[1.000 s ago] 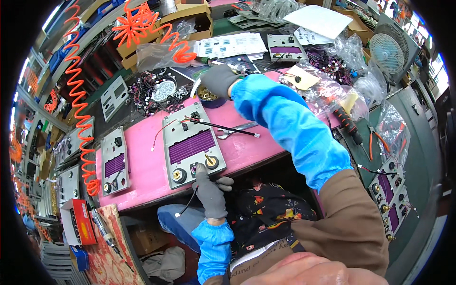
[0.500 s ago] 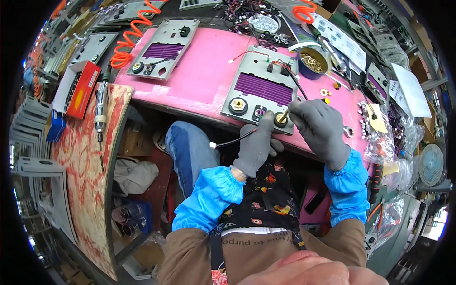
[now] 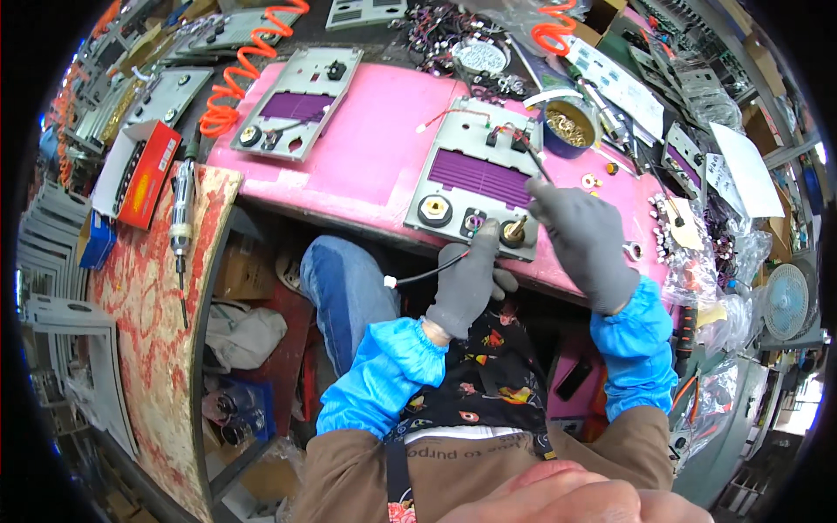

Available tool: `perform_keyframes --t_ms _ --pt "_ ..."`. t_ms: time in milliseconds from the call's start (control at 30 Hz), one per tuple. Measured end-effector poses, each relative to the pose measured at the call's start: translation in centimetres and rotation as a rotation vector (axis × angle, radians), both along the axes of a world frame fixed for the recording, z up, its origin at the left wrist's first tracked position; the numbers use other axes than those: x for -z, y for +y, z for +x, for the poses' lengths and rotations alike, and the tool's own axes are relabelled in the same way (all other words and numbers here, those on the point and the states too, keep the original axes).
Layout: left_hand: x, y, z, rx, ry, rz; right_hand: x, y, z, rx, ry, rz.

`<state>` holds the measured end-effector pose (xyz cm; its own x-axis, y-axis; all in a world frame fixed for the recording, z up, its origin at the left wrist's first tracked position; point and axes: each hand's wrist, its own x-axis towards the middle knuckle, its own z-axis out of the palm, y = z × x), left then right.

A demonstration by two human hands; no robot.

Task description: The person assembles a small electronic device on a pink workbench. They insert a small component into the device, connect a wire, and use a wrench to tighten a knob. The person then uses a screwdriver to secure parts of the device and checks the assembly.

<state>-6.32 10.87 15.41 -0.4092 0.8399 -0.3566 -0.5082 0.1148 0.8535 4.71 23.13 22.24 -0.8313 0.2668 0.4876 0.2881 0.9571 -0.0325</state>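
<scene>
The pink bench (image 3: 366, 166) is carrying two grey panels, and the work is going on at the one lying against its near edge. That grey panel with the purple vented middle (image 3: 479, 179) is already looking well fitted out: a black round socket (image 3: 435, 210) is sitting at its near left corner, a small purple-centred connector (image 3: 472, 221) beside it, and red and black leads are running across its far part. The brass terminal (image 3: 514, 230) at the near right corner is the piece being handled, and I judge it is being seated or tightened rather than finished. The second grey panel (image 3: 296, 105), at the far left of the bench, is lying untouched with its own parts on it. The left hand (image 3: 466, 279) is coming up from under the near edge, its fingers curled narrow around a black lead with a white end (image 3: 427, 275) and pressing at the panel's edge. The right hand (image 3: 588, 240) is resting over the near right corner, forefinger stretched toward the terminal; whether its fingers are pinching anything I cannot tell. A bowl of brass fittings (image 3: 568, 127) is waiting at the far right, with loose washers near it.
</scene>
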Motion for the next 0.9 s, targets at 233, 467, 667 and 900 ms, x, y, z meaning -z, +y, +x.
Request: perform_keyframes --t_ms 233,467,667,900 --pt "-0.3 -0.4 -0.3 0.036 -0.029 0.009 -0.1 -1.7 -0.2 -0.068 -0.180 0.215" --pt "-0.3 -0.2 0.2 0.015 0.011 0.023 -2.1 -0.7 1.2 -0.116 -0.083 0.010" --pt "0.2 -0.4 -0.1 0.041 0.121 0.038 -3.2 0.4 -1.2 -0.281 -0.355 -0.301" --pt "-0.1 -0.2 0.2 0.055 0.200 -0.024 -4.5 0.1 -1.8 -0.223 -0.545 -0.303"
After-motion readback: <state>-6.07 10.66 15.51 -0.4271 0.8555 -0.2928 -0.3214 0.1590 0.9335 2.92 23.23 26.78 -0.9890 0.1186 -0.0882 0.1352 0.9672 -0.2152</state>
